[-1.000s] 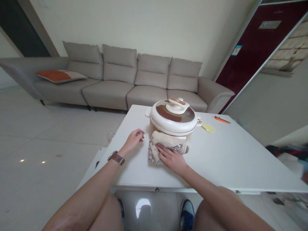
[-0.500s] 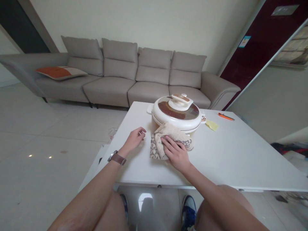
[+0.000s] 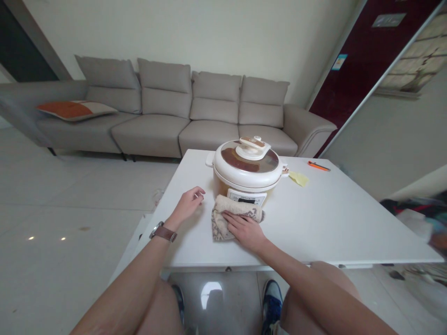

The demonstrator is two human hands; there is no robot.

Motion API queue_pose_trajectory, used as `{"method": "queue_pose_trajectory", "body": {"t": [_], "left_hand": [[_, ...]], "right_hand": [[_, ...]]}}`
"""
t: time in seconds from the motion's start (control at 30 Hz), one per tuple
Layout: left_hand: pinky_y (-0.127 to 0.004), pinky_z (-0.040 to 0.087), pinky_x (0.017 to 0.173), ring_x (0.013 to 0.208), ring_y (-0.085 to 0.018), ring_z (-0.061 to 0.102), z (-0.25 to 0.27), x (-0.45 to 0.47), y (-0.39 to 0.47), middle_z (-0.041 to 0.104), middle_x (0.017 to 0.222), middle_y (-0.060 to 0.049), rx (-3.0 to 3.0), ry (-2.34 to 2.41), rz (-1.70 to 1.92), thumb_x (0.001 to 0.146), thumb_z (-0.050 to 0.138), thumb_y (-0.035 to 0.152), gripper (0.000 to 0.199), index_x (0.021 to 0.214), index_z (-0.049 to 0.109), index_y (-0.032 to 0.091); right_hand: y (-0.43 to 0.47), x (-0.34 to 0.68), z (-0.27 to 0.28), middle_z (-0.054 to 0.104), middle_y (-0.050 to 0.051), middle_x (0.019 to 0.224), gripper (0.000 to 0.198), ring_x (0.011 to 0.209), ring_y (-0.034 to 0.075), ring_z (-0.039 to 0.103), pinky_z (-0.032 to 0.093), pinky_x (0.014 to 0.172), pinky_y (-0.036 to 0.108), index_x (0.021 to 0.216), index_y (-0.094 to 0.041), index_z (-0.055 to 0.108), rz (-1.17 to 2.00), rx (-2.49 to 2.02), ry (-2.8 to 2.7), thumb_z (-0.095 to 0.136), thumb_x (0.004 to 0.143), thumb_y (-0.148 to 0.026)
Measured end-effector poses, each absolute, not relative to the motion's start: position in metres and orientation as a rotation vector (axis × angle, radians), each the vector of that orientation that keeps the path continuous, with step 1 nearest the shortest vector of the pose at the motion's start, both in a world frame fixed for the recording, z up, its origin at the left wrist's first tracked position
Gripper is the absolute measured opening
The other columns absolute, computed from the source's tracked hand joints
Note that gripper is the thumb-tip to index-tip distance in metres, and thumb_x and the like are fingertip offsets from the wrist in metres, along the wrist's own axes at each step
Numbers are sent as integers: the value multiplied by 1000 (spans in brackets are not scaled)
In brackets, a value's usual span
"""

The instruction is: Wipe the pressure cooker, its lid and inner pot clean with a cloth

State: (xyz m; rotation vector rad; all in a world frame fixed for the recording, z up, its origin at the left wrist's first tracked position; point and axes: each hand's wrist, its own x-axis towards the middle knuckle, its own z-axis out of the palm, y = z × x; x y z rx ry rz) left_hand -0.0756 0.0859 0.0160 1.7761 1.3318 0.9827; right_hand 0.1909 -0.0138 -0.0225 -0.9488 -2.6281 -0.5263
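A white electric cooker [image 3: 246,174] with a glass-topped lid stands on the white table [image 3: 314,223]. Its front control panel [image 3: 246,197] shows partly above a beige patterned cloth [image 3: 226,204]. My right hand [image 3: 246,231] lies over that folded cloth, gripping it low against the cooker's front, fingers pointing left. Whether the cloth touches the panel's lower edge I cannot tell. My left hand [image 3: 190,202], with a watch on the wrist, hovers left of the cooker, empty, its fingers loosely bent and apart.
An orange utility knife [image 3: 319,166] lies on the table at the back right. Closer to the cooker is a yellow piece of paper or cloth [image 3: 298,178]. A grey sofa [image 3: 150,130] with an orange and white cushion [image 3: 75,110] stands behind the table.
My right hand has drawn the cloth down the cooker's front, so the control panel now shows. My left hand keeps its loose pose beside the cooker. The view has shifted slightly.
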Motion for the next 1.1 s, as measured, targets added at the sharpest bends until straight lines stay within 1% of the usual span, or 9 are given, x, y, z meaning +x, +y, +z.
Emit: {"method": "queue_pose_trajectory", "body": {"t": [0.23, 0.4, 0.57, 0.7, 0.8, 0.83, 0.9, 1.0, 1.1], "left_hand": [[-33, 48, 74, 69, -20, 68, 16, -74, 87, 67, 78, 0, 1825, 1343, 949, 79, 54, 28, 20, 92, 68, 21], [-33, 47, 74, 70, -21, 66, 17, -70, 85, 66, 72, 1, 1859, 1345, 927, 79, 54, 29, 18, 90, 66, 22], [-31, 46, 71, 71, -20, 64, 16, -69, 83, 66, 74, 0, 1884, 1358, 888, 80, 54, 30, 20, 92, 67, 22], [-31, 46, 72, 72, -20, 64, 12, -68, 84, 67, 78, 0, 1889, 1355, 876, 80, 54, 29, 21, 93, 68, 22], [-31, 47, 71, 70, -19, 64, 10, -68, 84, 68, 80, -1, 1889, 1341, 869, 80, 53, 28, 22, 94, 68, 21], [-31, 47, 71, 69, -19, 64, 10, -67, 85, 68, 80, -1, 1889, 1338, 867, 79, 53, 28, 22, 94, 68, 21], [-31, 47, 70, 69, -19, 64, 10, -67, 84, 68, 78, -1, 1890, 1339, 872, 79, 54, 28, 21, 93, 68, 22], [-30, 46, 69, 68, -20, 63, 12, -66, 83, 66, 72, 0, 1891, 1330, 904, 79, 56, 28, 18, 90, 69, 23], [-30, 46, 68, 67, -20, 62, 12, -66, 83, 66, 69, 1, 1880, 1296, 927, 79, 58, 29, 17, 90, 70, 23]], "right_hand": [[-23, 224, -17, 55, 6, 156, 18, 140, 19, 54, 49, 103, 38, 102, -21, 68, -521, -931, -2573, 56, 95, -9], [-32, 258, -14, 63, 5, 148, 26, 138, 19, 56, 42, 113, 44, 95, -22, 67, -530, -959, -2475, 48, 98, -5], [-32, 289, -15, 67, 7, 143, 28, 140, 20, 56, 40, 117, 48, 108, -22, 69, -523, -984, -2405, 46, 98, -7], [-28, 311, -23, 69, 12, 139, 27, 144, 27, 52, 48, 111, 51, 121, -19, 67, -475, -1045, -2252, 56, 96, -15], [-25, 320, -27, 64, 15, 145, 40, 148, 31, 47, 52, 108, 52, 135, -19, 63, -312, -1178, -2012, 62, 96, -25], [-25, 321, -28, 62, 15, 148, 47, 147, 32, 48, 53, 108, 53, 141, -19, 60, -233, -1220, -1914, 63, 95, -27], [-25, 320, -26, 61, 15, 148, 57, 140, 33, 56, 54, 106, 54, 150, -20, 52, -66, -1284, -1726, 64, 95, -32], [-28, 311, -25, 69, 14, 137, 53, 127, 32, 67, 56, 103, 53, 148, -20, 55, 38, -1340, -1567, 58, 97, -33], [-30, 295, -29, 67, 16, 139, 50, 132, 32, 62, 53, 108, 53, 145, -20, 57, -30, -1351, -1635, 55, 97, -33]]}}
